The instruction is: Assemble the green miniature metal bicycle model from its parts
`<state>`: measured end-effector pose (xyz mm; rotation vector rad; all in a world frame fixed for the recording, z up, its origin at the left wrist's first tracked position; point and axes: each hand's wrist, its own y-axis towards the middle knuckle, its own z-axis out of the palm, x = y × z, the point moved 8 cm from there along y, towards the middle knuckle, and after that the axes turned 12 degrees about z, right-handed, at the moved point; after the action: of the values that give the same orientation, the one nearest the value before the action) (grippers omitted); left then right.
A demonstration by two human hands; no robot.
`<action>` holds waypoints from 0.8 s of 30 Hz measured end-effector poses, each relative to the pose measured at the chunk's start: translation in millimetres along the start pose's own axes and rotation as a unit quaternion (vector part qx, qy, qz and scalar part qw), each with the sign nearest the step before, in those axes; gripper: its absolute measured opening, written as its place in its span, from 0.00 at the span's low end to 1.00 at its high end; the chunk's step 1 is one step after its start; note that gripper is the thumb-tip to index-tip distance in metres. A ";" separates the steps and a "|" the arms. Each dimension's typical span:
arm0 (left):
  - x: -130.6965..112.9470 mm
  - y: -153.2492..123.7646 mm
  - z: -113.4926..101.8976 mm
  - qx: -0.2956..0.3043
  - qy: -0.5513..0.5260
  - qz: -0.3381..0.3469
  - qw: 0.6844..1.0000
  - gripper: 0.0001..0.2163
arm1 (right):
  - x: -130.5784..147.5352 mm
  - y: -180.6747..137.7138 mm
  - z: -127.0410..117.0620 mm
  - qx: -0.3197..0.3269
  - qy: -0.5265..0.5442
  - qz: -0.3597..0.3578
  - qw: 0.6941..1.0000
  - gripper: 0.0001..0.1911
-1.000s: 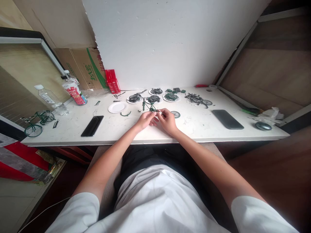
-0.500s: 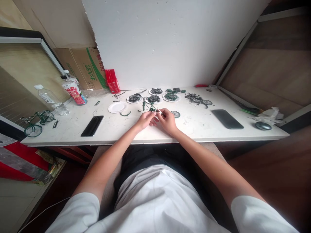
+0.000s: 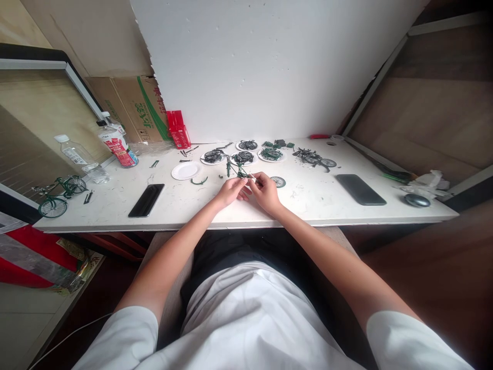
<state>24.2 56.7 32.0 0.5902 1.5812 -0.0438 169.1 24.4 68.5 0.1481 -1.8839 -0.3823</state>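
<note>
A green model bicycle frame (image 3: 239, 171) is held between my two hands above the front middle of the table. My left hand (image 3: 230, 191) is closed on its lower part, thumb and fingers pinching. My right hand (image 3: 265, 191) is closed at the frame's right end, where a thin pale piece (image 3: 252, 177) shows by the fingertips; what exactly those fingers grip is partly hidden. Just right of my right hand lies a small spoked wheel (image 3: 278, 181). A curved green part (image 3: 199, 181) lies to the left of my hands.
Paper plates with wheels and green parts (image 3: 271, 154) stand behind my hands, beside a bare plate (image 3: 186, 170) and a dark pile of parts (image 3: 316, 157). Phones (image 3: 147, 200) (image 3: 361, 189) flank me. At the left are a whole model bicycle (image 3: 61, 192) and bottles (image 3: 117, 146).
The top of the bicycle frame has tilted very slightly. My hands stay in nearly the same place and keep their grip.
</note>
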 end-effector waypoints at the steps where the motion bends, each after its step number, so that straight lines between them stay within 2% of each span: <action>1: 0.2 0.0 0.1 0.000 0.001 0.000 1.000 0.28 | 0.2 0.1 0.0 0.000 0.000 -0.001 1.000 0.13; 24: -1.9 -0.9 2.1 0.010 0.004 -0.001 1.000 0.28 | 3.2 -1.0 -0.5 0.005 -0.007 0.001 1.000 0.13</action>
<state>25.7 54.4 33.2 0.6047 1.5904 -0.0580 168.4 22.4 71.1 0.1501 -1.9009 -0.3727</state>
